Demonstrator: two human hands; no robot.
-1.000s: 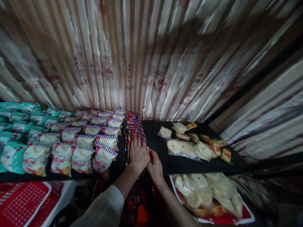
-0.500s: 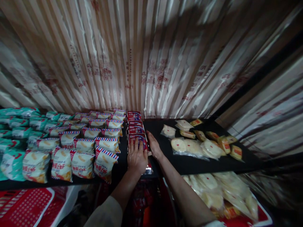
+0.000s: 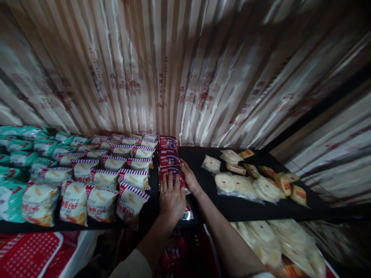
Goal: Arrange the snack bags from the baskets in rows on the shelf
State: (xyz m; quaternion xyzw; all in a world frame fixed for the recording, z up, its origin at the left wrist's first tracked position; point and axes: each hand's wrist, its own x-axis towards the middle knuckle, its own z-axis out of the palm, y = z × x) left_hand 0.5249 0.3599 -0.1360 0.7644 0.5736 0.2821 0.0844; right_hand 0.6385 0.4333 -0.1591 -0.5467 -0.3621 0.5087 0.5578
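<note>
A column of dark red packets [image 3: 168, 160] runs back across the black-covered shelf [image 3: 199, 197]. My left hand [image 3: 172, 197] lies on the nearest packet, fingers stretched forward over its top. Along the right side of the same packets rests my right hand [image 3: 189, 178], its fingers extended and pointing away from me. A silvery packet edge [image 3: 188, 213] shows just below my left hand. Left of the column stand rows of white snack bags [image 3: 102, 204] with striped tops.
Green bags [image 3: 13, 200] fill the far left. Flat clear-wrapped rounds [image 3: 242, 184] and small yellow packets [image 3: 282, 184] lie on the right. Below are a red basket [image 3: 27, 253] and more wrapped rounds [image 3: 268, 241]. A striped curtain [image 3: 145, 69] hangs behind.
The view has shifted slightly, so the shelf goods and hands appear a little further right. Both hands keep nearly the same place against the red packets.
</note>
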